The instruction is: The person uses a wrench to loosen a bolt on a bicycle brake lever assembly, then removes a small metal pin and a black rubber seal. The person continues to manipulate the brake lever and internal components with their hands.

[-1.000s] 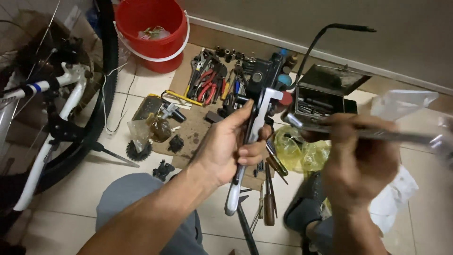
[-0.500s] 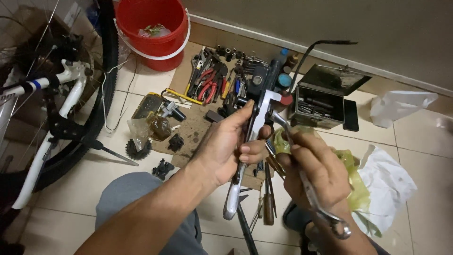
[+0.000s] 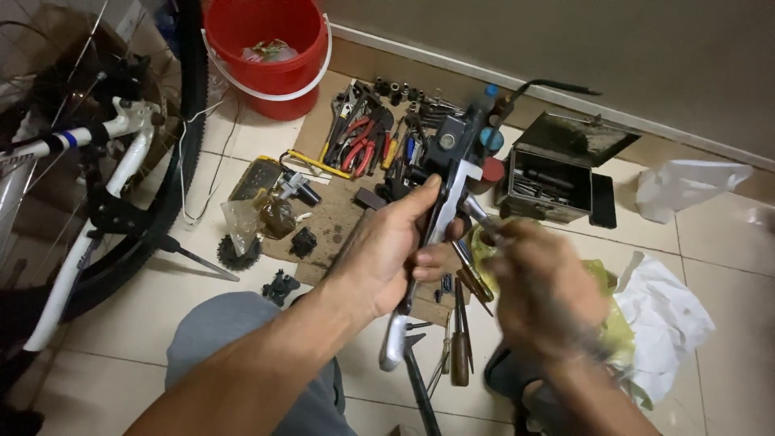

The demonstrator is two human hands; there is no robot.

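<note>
Head view, your left hand (image 3: pixel 395 254): It is closed around a long silver bike part (image 3: pixel 436 234). Your thumb lies along the top of it. The part runs from near the black piece by the tools down to a rounded silver end below your palm.
Head view, your right hand (image 3: pixel 545 295): It looks blurry. It is just beside the silver bike part, on the right. It seems closed around a thin metal tool (image 3: pixel 478 213) whose tip is at the part, but you cannot tell the grip for sure.
Head view, where the part is: You hold it up over the floor, above your knee (image 3: pixel 234 331) and a flat piece of cardboard (image 3: pixel 335 226).
Head view, on the cardboard: Pliers with red handles (image 3: pixel 359 145) lie near the top. Screwdrivers (image 3: pixel 460 323) lie right under your hands. Small black gears (image 3: pixel 238 254) sit on the left.
Head view, at the back: A red bucket (image 3: pixel 270 52) stands by the wall.
Head view, on the right: An open dark metal box (image 3: pixel 553 169) with tools in it sits near the wall. A white plastic bag (image 3: pixel 670 315) lies on the floor tiles beside your right arm.
Head view, on the left: A bike wheel (image 3: pixel 182 145) and a white bike frame (image 3: pixel 81 242) stand well apart from your hands.
</note>
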